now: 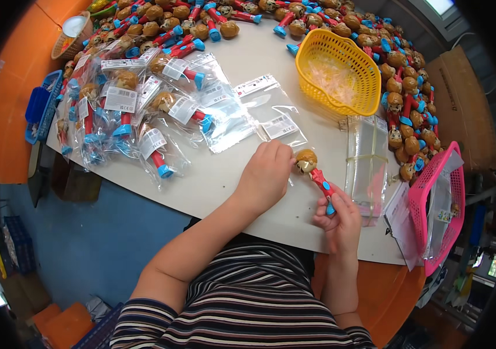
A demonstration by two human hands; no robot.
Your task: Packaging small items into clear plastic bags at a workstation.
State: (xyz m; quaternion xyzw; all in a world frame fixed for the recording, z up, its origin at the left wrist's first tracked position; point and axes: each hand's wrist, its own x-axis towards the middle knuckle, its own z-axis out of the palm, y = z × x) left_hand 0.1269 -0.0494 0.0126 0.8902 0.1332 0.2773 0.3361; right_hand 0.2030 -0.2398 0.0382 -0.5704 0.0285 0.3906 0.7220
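Observation:
My right hand [341, 218] grips a small toy figure [319, 177] by its blue lower end. The figure has a large round brown head and a red body, and it tilts with its head up and to the left. My left hand [265, 177] is closed in a pinch close beside the head; what its fingertips hold, if anything, is hidden. Just beyond the left hand, a clear plastic bag [259, 104] with a printed header lies flat, and a white label [280, 125] shows on it.
Bagged figures [123, 102] pile up at the left. Loose figures [396, 99] crowd the table's far and right edges. A yellow basket [370, 87] stands at the back right, near banded clear bags [367, 163]. At the right edge leans a pink basket [419, 212].

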